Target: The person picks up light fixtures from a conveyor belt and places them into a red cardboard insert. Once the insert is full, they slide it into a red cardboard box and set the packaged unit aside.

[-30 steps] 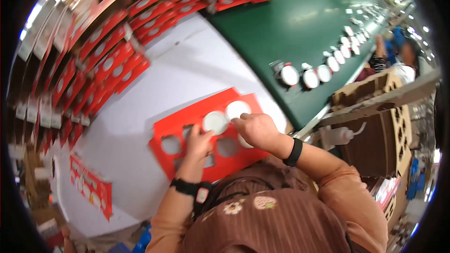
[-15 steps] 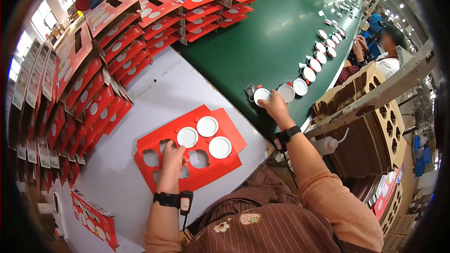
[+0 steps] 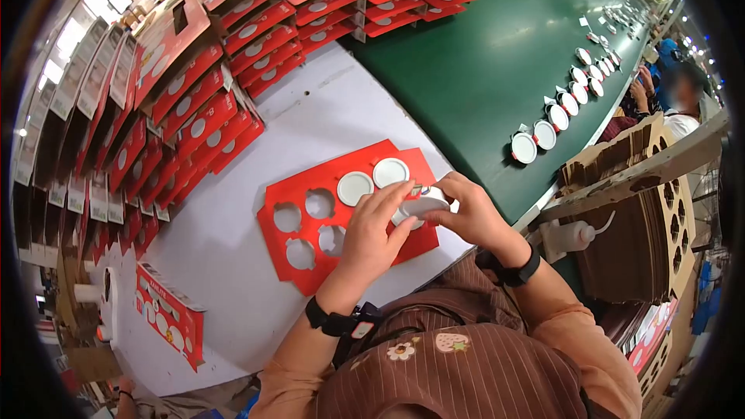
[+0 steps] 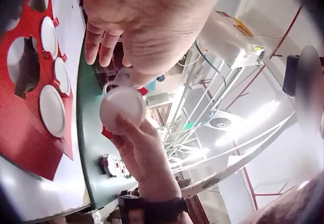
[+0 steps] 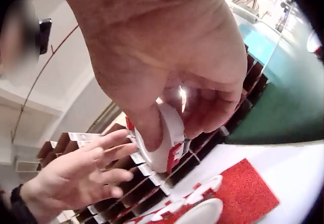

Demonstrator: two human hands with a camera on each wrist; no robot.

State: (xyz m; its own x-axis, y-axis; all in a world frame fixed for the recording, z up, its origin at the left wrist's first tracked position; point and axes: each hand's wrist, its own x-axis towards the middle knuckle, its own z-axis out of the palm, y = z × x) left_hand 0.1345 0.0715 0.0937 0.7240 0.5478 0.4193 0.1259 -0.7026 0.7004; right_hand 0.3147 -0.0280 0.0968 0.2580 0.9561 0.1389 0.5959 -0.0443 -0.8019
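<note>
Since half a second ago, the right hand [image 3: 475, 216] has come back from the green surface [image 3: 466, 70] to the middle of the head view, bringing a white disc [image 3: 428, 203]. It pinches that disc, tilted, above the red card [image 3: 330, 169]. The left hand [image 3: 371, 237] has moved across toward it, fingers extended and gripping nothing; whether they touch the disc I cannot tell. The card lies at centre on a white table [image 3: 225, 209], three discs set in its holes. The green surface fills the upper right, with a row of discs [image 3: 545, 136] along its edge. Windows [image 3: 116, 0] show upper left, another person at far right. Stacked red cartons [image 3: 256, 54] crowd the upper left; a printed carton [image 3: 169, 318] stands lower left, its white lettering too small to read surely.
</note>
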